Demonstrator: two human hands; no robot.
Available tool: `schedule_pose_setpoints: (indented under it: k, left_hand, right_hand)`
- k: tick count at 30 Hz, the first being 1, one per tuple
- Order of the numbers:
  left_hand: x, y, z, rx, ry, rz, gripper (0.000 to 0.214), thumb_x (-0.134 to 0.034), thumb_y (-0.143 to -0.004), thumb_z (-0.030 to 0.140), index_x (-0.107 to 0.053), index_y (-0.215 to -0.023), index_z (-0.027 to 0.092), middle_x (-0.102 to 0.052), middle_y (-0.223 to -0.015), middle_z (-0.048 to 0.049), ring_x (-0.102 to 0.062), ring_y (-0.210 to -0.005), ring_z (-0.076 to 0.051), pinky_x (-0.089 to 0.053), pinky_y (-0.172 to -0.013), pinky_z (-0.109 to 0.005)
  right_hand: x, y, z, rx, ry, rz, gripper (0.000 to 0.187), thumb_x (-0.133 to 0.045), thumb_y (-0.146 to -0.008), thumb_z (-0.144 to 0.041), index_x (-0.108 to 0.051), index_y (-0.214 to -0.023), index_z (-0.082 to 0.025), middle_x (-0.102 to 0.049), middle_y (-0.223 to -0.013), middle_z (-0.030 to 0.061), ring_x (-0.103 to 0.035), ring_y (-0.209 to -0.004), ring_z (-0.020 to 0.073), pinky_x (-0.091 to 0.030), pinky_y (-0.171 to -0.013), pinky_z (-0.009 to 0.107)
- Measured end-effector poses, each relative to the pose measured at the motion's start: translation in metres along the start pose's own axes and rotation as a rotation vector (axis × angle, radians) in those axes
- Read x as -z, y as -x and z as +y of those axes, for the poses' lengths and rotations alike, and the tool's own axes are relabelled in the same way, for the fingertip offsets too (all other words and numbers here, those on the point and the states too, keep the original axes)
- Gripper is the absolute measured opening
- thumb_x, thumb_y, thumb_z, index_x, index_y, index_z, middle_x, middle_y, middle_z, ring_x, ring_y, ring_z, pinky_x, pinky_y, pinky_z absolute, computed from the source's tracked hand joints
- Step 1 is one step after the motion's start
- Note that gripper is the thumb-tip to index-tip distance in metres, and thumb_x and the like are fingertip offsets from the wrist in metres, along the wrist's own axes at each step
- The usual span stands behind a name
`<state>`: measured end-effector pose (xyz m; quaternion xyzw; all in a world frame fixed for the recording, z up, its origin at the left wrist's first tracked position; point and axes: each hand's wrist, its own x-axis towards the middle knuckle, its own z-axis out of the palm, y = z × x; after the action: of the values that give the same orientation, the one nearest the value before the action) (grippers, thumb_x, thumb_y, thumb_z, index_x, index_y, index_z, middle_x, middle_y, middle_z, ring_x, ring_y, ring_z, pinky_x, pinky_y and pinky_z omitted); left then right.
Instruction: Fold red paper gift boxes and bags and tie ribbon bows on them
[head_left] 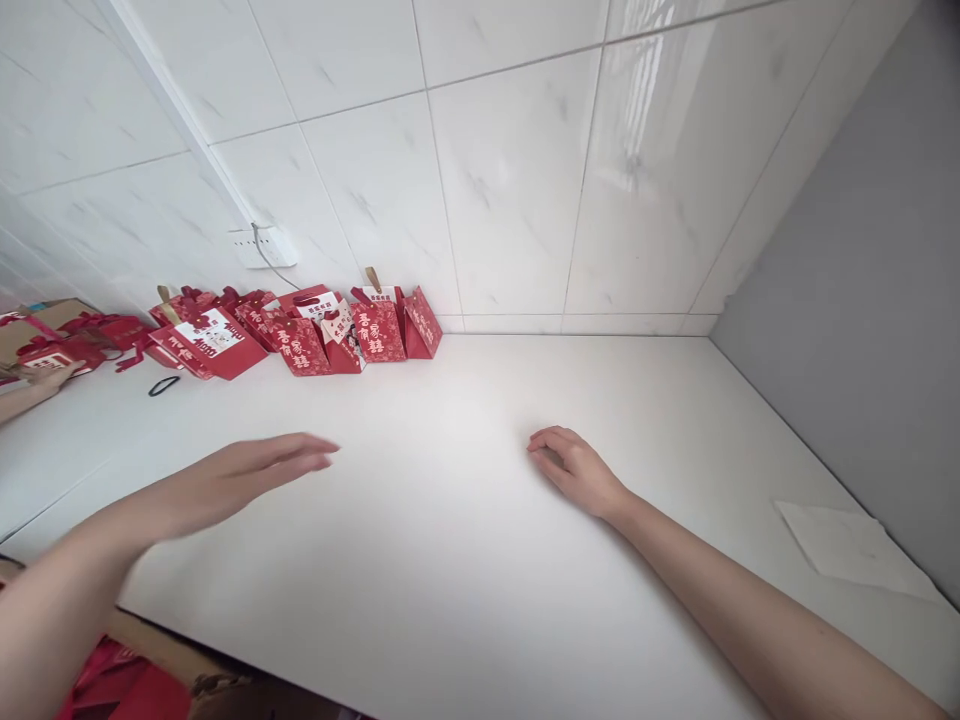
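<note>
My left hand [259, 470] hovers over the left part of the white table [435, 560], its fingers stretched out and slightly blurred, with nothing in it. On the table to the right of the middle rests my right hand [574, 468]. Its fingers are loosely curved, a gap shows between thumb and forefinger, and I see nothing held there. Beyond my left hand, red gift boxes [300, 345] with white and gold print stand in a row against the wall. Neither hand touches them.
A black loop [163, 386] lies before the boxes. At far left another person's hand [45, 385] is by more red boxes [75, 340]. White paper [855, 545] lies at right along the grey panel [855, 300]. Red material [131, 685] shows below the table's front edge.
</note>
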<state>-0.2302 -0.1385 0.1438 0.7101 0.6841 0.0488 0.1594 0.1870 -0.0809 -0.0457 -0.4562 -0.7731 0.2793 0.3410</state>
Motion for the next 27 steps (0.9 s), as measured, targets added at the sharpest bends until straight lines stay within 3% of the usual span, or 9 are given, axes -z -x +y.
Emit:
schedule_pose_setpoints:
  k: [1,3,5,7,9,11,16,21,27]
  left_hand:
    - [-0.010,-0.033,0.009,-0.082,-0.007,-0.130,0.043,-0.049,-0.086,0.062,-0.062,-0.118,0.037,-0.064,-0.121,0.0129,-0.058,-0.117,-0.017,-0.047,-0.099,-0.033]
    - [-0.034,-0.101,0.030,-0.182,-0.034,-0.098,0.047,-0.052,-0.087,0.056,-0.057,-0.127,0.032,-0.058,-0.134,0.0050,-0.054,-0.124,-0.019,-0.044,-0.103,-0.032]
    - [-0.061,-0.161,0.050,-0.283,-0.092,0.177,0.058,-0.059,-0.084,0.044,-0.048,-0.136,0.022,-0.045,-0.145,-0.0080,-0.038,-0.138,-0.026,-0.036,-0.111,-0.037]
    - [-0.087,-0.209,0.066,-0.321,-0.135,0.484,0.066,-0.065,-0.080,0.036,-0.043,-0.141,0.019,-0.021,-0.157,-0.0122,-0.014,-0.147,-0.033,-0.021,-0.118,-0.048]
    - [-0.109,-0.245,0.076,-0.245,-0.020,0.699,0.077,-0.063,-0.082,0.036,-0.028,-0.147,0.014,-0.007,-0.159,-0.0161,-0.010,-0.148,-0.031,-0.019,-0.119,-0.044]
    - [-0.125,-0.271,0.082,-0.072,0.115,0.821,0.089,-0.061,-0.084,0.039,-0.011,-0.149,0.005,-0.008,-0.158,-0.0216,-0.010,-0.148,-0.028,-0.017,-0.120,-0.039]
    - [-0.140,-0.312,0.086,0.146,0.186,0.812,0.089,-0.059,-0.084,0.035,-0.006,-0.148,0.004,-0.028,-0.151,-0.0245,-0.028,-0.141,-0.030,-0.023,-0.117,-0.041]
    - [-0.137,-0.324,0.080,0.319,0.210,0.693,0.073,-0.061,-0.080,0.045,-0.035,-0.132,0.001,-0.051,-0.128,-0.0332,-0.047,-0.123,-0.045,-0.034,-0.100,-0.063]
    - [-0.145,-0.297,0.103,0.066,0.161,0.485,0.069,-0.063,-0.076,0.053,-0.047,-0.128,0.010,-0.058,-0.125,-0.0232,-0.051,-0.121,-0.041,-0.037,-0.102,-0.055]
  right_hand:
    - [0.000,0.000,0.000,0.007,-0.001,0.006,0.019,-0.047,-0.093,-0.029,-0.063,-0.102,-0.025,-0.062,-0.113,0.0048,-0.055,-0.108,0.0232,-0.044,-0.096,0.041]
    - [-0.001,-0.001,-0.001,0.014,-0.007,0.014,0.018,-0.047,-0.092,-0.028,-0.063,-0.101,-0.026,-0.062,-0.112,0.0045,-0.055,-0.107,0.0228,-0.044,-0.096,0.041]
    - [-0.001,-0.002,-0.002,0.014,-0.012,0.013,0.018,-0.047,-0.092,-0.028,-0.063,-0.100,-0.026,-0.063,-0.112,0.0044,-0.055,-0.107,0.0229,-0.044,-0.095,0.041]
    - [0.000,-0.002,-0.004,0.007,-0.014,0.007,0.018,-0.047,-0.093,-0.028,-0.063,-0.100,-0.026,-0.062,-0.113,0.0046,-0.055,-0.106,0.0234,-0.045,-0.092,0.041]
    - [0.000,-0.003,-0.006,0.004,-0.016,0.001,0.018,-0.046,-0.093,-0.028,-0.063,-0.100,-0.026,-0.062,-0.113,0.0049,-0.055,-0.106,0.0236,-0.047,-0.090,0.041]
    - [0.000,-0.004,-0.007,0.009,-0.018,0.005,0.018,-0.046,-0.093,-0.027,-0.063,-0.100,-0.026,-0.062,-0.113,0.0052,-0.055,-0.106,0.0236,-0.047,-0.090,0.041]
    - [0.000,-0.008,-0.006,0.000,-0.030,0.002,0.017,-0.046,-0.093,-0.026,-0.062,-0.099,-0.026,-0.062,-0.111,0.0053,-0.056,-0.103,0.0234,-0.048,-0.088,0.041]
    - [0.002,-0.010,-0.004,-0.029,-0.064,-0.007,0.018,-0.045,-0.093,-0.026,-0.062,-0.098,-0.027,-0.062,-0.109,0.0050,-0.057,-0.101,0.0232,-0.049,-0.086,0.041]
    - [0.000,-0.012,-0.002,-0.102,-0.156,0.060,0.024,-0.047,-0.093,-0.033,-0.053,-0.116,-0.028,-0.055,-0.122,0.0069,-0.056,-0.108,0.0231,-0.050,-0.089,0.041]
